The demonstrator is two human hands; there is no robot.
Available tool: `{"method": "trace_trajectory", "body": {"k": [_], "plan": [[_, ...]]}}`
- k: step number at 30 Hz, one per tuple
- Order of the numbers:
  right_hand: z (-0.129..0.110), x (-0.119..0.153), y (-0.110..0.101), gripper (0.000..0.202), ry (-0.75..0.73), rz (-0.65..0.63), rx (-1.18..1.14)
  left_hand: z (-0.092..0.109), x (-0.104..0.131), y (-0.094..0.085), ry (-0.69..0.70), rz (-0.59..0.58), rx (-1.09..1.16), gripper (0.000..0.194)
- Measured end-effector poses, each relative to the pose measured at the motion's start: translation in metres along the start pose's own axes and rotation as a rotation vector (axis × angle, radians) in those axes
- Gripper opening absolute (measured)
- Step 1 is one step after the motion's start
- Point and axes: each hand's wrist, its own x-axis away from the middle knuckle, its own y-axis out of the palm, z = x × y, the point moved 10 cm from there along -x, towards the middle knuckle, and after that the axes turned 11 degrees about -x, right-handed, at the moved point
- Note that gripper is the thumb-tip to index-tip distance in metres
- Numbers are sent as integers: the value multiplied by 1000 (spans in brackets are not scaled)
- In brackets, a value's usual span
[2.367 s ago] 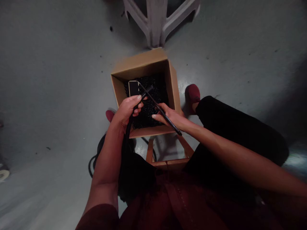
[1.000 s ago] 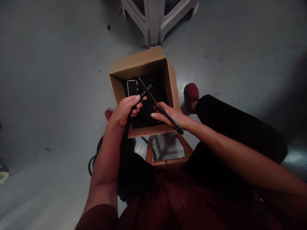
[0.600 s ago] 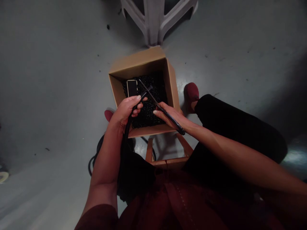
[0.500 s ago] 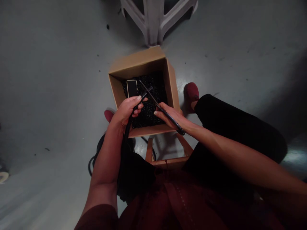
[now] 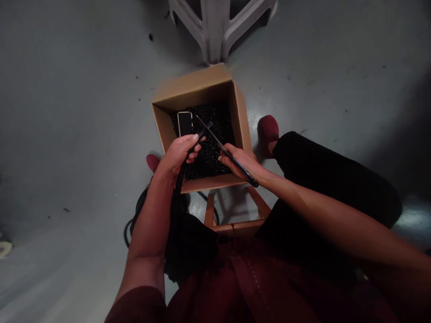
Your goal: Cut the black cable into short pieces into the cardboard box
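My left hand (image 5: 185, 150) pinches a bundle of thin black tubes (image 5: 181, 177) near its upper end, over an open cardboard box (image 5: 242, 121). The bundle runs down along my left forearm. In my right hand (image 5: 237, 159) is a long dark pair of scissors (image 5: 218, 142), whose blades point up and left and cross the bundle's end just beyond my left fingertips. Many small black pieces (image 5: 210, 154) lie in the box. A phone with a pale edge (image 5: 185, 123) rests on them at the box's left side.
A pale plastic stool (image 5: 215, 36) stands beyond the box. Nearer my body is a wooden stool edge (image 5: 239, 227). A black cable loop (image 5: 126, 233) hangs at the left. My red shoes (image 5: 269, 128) flank the box. A tape roll (image 5: 5, 249) lies far left.
The scissor blades look closer together across the bundle's end, and the fingers of my right hand have drawn in slightly. My left hand has hardly moved.
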Motion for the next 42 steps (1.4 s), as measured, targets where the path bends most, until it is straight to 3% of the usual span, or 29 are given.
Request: {"method": "trace_trajectory", "body": {"k": [18, 27, 35, 42], "plan": [[6, -4, 6, 13, 1, -41, -86, 0, -2, -6, 33, 45, -142, 27], [3, -1, 8, 6, 97, -66, -199, -1, -3, -7, 19, 57, -119, 26], [18, 6, 20, 17, 288, -92, -655, 4, -3, -2, 33, 39, -76, 19], [3, 8, 9, 31, 255, -68, -624, 12, 0, -6, 83, 65, 7, 21]]}}
